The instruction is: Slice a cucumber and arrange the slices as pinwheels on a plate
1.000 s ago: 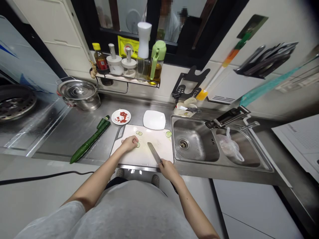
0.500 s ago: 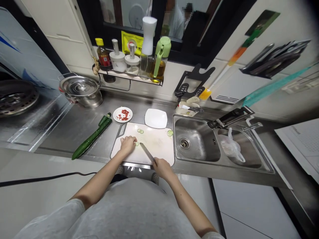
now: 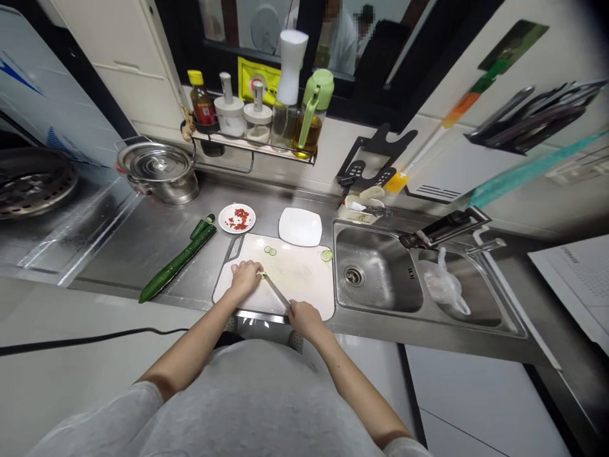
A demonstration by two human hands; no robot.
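1. The right hand [image 3: 305,318] grips the handle of a long, flat metal knife [image 3: 276,291], its tip at a thin, round, pale-green cucumber slice [image 3: 264,276].
2. The left hand [image 3: 246,279] has bent fingers at that slice; whether they pinch it, I cannot tell.
3. Beneath lies a white rectangular cutting board [image 3: 304,279].

on the cutting board [image 3: 304,289], cucumber slices [image 3: 271,251]; to the left, a cucumber [image 3: 176,268]; behind, two plates [image 3: 299,227]; to the right, a sink [image 3: 380,276] holding a bag [image 3: 443,283].
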